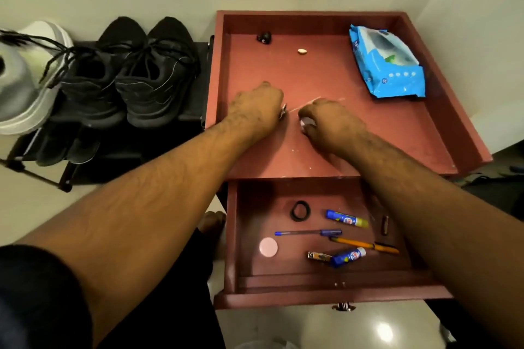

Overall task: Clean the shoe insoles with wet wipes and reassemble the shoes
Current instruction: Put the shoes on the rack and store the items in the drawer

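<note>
A small white wad (304, 123) is being pinched in the right hand (331, 125); the left hand (256, 110) is being held curled, seemingly empty; the shoes (127, 73) are being left untouched, wipes (387, 65) shut.

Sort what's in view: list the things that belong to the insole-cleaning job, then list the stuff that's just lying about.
For the job:
- blue plastic pack of wet wipes on the red tabletop
- pair of black lace-up sneakers on the black rack
- small white wad under the right hand, possibly a wipe

Lying about, in the open drawer:
- two blue glue sticks
- blue pen
- orange pen
- black hair tie
- nail clipper
- round pink disc
</note>
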Action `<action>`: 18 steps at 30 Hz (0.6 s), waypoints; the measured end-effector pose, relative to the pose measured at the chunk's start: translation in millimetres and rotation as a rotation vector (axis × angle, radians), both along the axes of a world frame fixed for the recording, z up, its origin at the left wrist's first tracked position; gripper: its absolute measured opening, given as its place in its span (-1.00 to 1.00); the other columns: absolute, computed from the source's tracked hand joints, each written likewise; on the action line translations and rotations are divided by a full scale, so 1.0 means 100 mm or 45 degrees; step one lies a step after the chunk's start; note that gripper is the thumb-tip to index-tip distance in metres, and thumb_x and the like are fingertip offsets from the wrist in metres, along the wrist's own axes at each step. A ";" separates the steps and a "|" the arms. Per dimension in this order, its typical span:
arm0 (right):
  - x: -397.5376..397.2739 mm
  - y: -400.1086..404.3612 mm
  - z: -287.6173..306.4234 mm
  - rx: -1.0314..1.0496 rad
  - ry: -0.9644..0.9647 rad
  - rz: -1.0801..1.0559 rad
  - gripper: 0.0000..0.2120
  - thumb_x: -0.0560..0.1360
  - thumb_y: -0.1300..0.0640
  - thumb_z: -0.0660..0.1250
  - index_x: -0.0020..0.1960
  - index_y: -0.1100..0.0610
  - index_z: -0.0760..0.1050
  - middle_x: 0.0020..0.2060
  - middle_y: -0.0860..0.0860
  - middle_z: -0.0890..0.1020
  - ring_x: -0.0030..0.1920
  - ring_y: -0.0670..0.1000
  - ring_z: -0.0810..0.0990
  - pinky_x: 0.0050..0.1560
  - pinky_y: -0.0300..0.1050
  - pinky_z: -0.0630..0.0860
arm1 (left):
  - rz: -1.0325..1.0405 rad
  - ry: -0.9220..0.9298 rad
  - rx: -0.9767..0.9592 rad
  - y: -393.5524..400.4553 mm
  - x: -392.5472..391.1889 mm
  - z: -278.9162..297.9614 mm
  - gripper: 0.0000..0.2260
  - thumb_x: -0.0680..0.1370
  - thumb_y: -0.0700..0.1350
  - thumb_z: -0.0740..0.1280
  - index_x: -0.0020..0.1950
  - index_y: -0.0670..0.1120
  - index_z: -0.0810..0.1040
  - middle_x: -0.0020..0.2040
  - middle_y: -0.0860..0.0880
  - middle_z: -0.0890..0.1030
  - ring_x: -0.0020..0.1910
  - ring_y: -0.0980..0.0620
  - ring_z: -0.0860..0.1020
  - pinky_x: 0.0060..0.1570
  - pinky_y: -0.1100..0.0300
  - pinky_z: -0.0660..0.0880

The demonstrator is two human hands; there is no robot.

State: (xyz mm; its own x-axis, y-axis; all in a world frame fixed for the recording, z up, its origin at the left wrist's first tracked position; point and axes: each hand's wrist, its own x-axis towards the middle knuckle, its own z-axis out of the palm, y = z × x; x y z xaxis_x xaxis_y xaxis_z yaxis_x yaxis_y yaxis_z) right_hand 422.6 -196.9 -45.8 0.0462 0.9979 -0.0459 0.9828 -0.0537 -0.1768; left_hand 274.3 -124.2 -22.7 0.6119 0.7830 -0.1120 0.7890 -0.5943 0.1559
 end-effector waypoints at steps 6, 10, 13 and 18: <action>-0.15 -1.11 0.05 0.061 0.273 0.046 -0.79 0.44 0.08 0.40 0.04 0.13 0.61 -0.14 0.09 0.63 -0.10 0.13 0.58 -0.10 0.01 0.51 | 0.009 -0.097 -0.587 -0.69 -0.21 0.25 -0.89 0.49 -0.16 0.36 -0.15 -0.15 0.68 -0.33 -0.09 0.68 -0.40 -0.02 0.66 -0.37 0.12 0.63; -0.22 -1.50 -0.26 -0.078 0.433 -0.055 -0.76 0.43 0.14 0.43 0.09 0.11 0.62 -0.04 0.04 0.64 -0.03 0.06 0.60 -0.02 -0.04 0.52 | -0.039 0.128 -0.895 -1.02 -0.27 0.14 -0.89 0.49 -0.21 0.40 -0.10 -0.26 0.65 -0.30 -0.22 0.66 -0.34 -0.16 0.69 -0.30 -0.06 0.66; -0.19 -1.53 -0.57 -0.199 0.424 -0.104 -0.73 0.44 0.18 0.39 0.13 0.12 0.59 0.01 0.07 0.61 0.03 0.11 0.59 -0.01 -0.09 0.47 | -0.087 0.330 -0.829 -1.10 -0.22 -0.15 -0.86 0.51 -0.20 0.39 -0.07 -0.29 0.64 -0.19 -0.24 0.69 -0.32 -0.16 0.70 -0.31 0.00 0.66; -0.22 -1.44 -0.80 -0.342 0.363 -0.144 -0.70 0.42 0.29 0.28 0.14 0.14 0.50 0.07 0.12 0.56 0.11 0.17 0.53 -0.07 -0.12 0.37 | -0.226 0.497 -0.536 -1.24 -0.17 -0.61 -0.73 0.53 -0.16 0.41 0.21 -0.17 0.58 0.19 -0.16 0.62 0.14 -0.18 0.62 -0.02 0.05 0.54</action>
